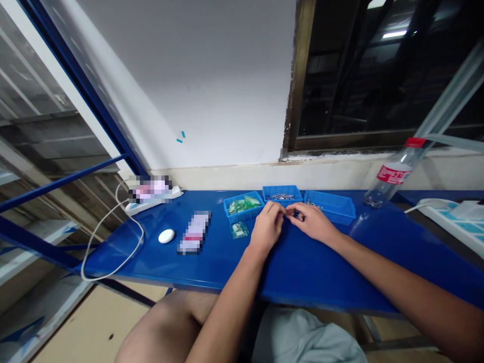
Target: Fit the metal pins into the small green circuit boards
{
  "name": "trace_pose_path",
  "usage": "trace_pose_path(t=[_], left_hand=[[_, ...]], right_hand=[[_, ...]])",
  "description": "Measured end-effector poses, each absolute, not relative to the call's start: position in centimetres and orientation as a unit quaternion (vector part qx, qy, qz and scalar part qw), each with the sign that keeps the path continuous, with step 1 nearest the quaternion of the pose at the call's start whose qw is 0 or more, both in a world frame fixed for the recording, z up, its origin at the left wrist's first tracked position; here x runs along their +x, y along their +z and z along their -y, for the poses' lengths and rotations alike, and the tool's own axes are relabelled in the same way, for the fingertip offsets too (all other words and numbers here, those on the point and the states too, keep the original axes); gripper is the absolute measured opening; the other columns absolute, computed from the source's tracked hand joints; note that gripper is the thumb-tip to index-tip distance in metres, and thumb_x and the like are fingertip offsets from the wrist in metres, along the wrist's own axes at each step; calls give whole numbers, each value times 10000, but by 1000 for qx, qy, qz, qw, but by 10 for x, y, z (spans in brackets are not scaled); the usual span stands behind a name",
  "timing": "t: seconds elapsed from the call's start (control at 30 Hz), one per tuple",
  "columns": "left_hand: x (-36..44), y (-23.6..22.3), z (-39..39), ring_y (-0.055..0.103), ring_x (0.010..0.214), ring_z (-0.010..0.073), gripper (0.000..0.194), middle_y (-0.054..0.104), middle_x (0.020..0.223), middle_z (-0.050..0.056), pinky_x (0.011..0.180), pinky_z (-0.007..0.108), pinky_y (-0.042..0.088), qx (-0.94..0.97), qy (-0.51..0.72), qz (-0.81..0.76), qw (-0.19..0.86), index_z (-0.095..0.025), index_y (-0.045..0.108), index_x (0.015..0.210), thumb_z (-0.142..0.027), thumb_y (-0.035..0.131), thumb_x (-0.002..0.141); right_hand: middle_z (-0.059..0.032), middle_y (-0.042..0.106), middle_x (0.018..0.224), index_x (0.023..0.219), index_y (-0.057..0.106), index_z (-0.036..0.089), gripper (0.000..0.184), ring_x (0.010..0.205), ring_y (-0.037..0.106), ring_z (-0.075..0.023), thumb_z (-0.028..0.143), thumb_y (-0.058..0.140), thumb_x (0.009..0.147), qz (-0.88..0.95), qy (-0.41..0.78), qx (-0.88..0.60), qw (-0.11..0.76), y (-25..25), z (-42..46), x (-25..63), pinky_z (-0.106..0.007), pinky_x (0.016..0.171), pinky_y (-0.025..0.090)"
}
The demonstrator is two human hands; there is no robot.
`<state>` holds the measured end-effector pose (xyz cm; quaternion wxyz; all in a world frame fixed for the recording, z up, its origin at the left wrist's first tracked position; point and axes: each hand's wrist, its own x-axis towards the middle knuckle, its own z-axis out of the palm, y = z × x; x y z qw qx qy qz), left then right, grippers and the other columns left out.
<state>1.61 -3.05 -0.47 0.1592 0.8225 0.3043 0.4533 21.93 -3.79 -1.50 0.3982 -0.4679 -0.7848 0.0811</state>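
A: How do the fingers stand?

B: Those of the left hand [267,224] are bent, their tips at or very near the fingertips of the right hand [313,222], above the table [298,272].

A: Grasping anything?

B: I can't tell for either hand; the tips are too small. Perhaps a small dark piece [298,216] shows by the right fingers.

A: And around them?

B: Metal pieces [283,197] lie in the middle bin [280,189], just beyond; a clear packet [239,230] lies left of the hands.
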Motion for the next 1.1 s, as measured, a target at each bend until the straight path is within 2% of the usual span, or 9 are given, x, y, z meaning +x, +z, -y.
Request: trace_pose_path(t=[0.17, 0.3, 0.43, 0.53, 0.6, 0.7, 0.77, 0.97, 1.1], left_hand=[[18, -3, 29, 666, 1072, 202, 127, 661, 1126, 86, 945, 349, 592, 806, 491, -271, 189, -211, 629, 1058, -135, 556, 988], [19, 0, 32, 703, 1072, 214, 232, 685, 1219, 112, 944, 367, 612, 795, 486, -304, 198, -211, 622, 1244, -245, 563, 1022], [18, 3, 37, 769, 933, 235, 398, 792, 1015, 68, 906, 366, 619, 799, 404, -383, 227, -214, 577, 1415, -368, 540, 1050], [18, 4, 38, 788, 984, 258, 467, 817, 1057, 75, 907, 359, 625, 795, 373, -399, 263, -210, 562, 1466, -416, 547, 1047], [19, 2, 37, 780, 1054, 265, 436, 811, 1126, 84, 935, 357, 628, 790, 381, -390, 280, -210, 626, 1406, -430, 576, 1034], [19, -2, 34, 772, 1093, 256, 343, 800, 1173, 89, 973, 357, 627, 777, 405, -373, 305, -198, 703, 1291, -381, 620, 1013], [19, -4, 31, 773, 1094, 242, 326, 796, 1184, 85, 993, 359, 624, 764, 422, -360, 330, -193, 692, 1305, -295, 633, 1001], [17, -4, 30, 765, 1116, 221, 589, 785, 1223, 60, 1004, 377, 624, 745, 440, -351, 356, -264, 464, 1550, -156, 609, 989], [17, -4, 29, 778, 1062, 205, 594, 804, 1163, 45, 971, 351, 626, 756, 439, -357, 329, -258, 471, 1537, -140, 636, 979]], right_hand=[[-20, 719, 875, 1105, 651, 221, 244, 619, 590, -141, 216, 626, 862, 762, 143, -468, 425, -12, 42, 216, -274, 611, 516], [-11, 668, 834, 1225, 629, 207, 398, 640, 580, -146, 189, 598, 828, 754, 160, -461, 439, -9, 44, 213, -263, 588, 506], [-31, 695, 841, 1057, 693, 216, 203, 607, 574, -146, 258, 607, 878, 732, 147, -497, 443, -8, 45, 215, -286, 601, 513], [-44, 746, 894, 980, 706, 225, 140, 611, 589, -155, 276, 637, 870, 728, 149, -499, 446, -8, 46, 215, -313, 642, 533], [-57, 755, 932, 937, 716, 224, 113, 637, 592, -164, 263, 643, 860, 742, 140, -482, 445, -8, 46, 215, -320, 647, 528], [-53, 733, 897, 958, 734, 226, 139, 660, 587, -173, 258, 635, 866, 754, 135, -468, 440, -10, 45, 213, -314, 635, 518], [-46, 729, 904, 1035, 741, 233, 191, 660, 591, -171, 277, 631, 885, 755, 143, -470, 435, -13, 45, 213, -314, 639, 526], [-73, 751, 1041, 1118, 707, 231, 209, 827, 695, -205, 316, 591, 967, 749, 151, -472, 440, -12, 47, 210, -346, 770, 584], [-93, 732, 1078, 1155, 700, 232, 239, 886, 705, -221, 363, 588, 990, 738, 141, -472, 461, -6, 50, 208, -341, 745, 596]])
